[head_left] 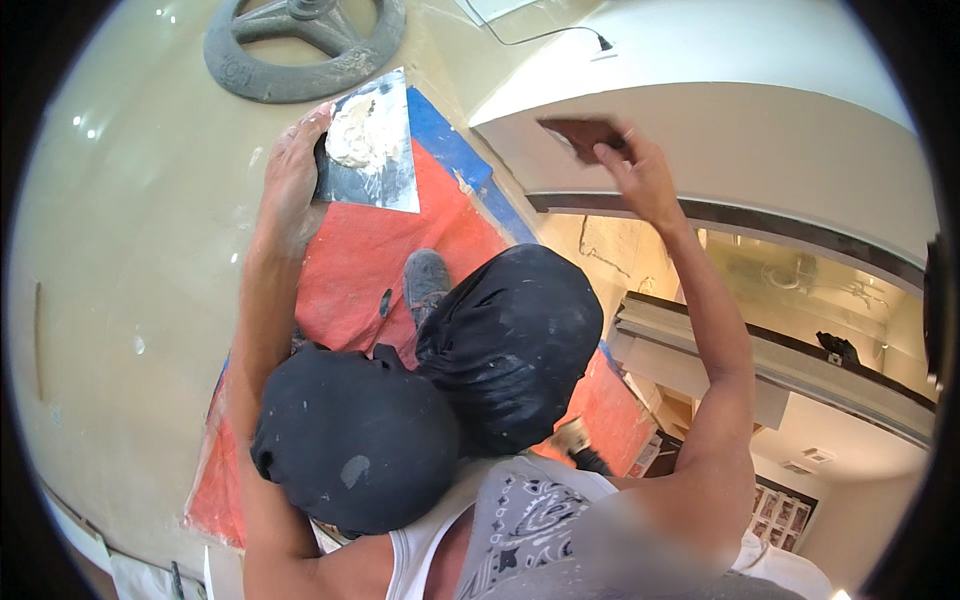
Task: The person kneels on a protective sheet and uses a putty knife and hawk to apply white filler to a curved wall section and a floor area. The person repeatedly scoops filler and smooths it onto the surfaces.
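Note:
My left hand [290,165] is closed on the left edge of a square, shiny metal plate [402,182]. A lump of off-white putty [362,132] is spread over the plate's middle, with smears around it. Up at the right, my right hand [640,172] is closed on a thin, flat, dark reddish-brown piece [580,134] with a pointed corner. That piece is against or close to the white wall edge [720,130]; contact cannot be made out. Its exact kind is unclear, and my fingers cover part of it.
Red sheeting [345,255] with blue tape [445,135] lies under my shoe [426,280]. A grey three-spoked round base [300,85] stands beyond the plate. A black cord with a plug [603,42] is at the top. A dark-edged opening [760,232] lies at right.

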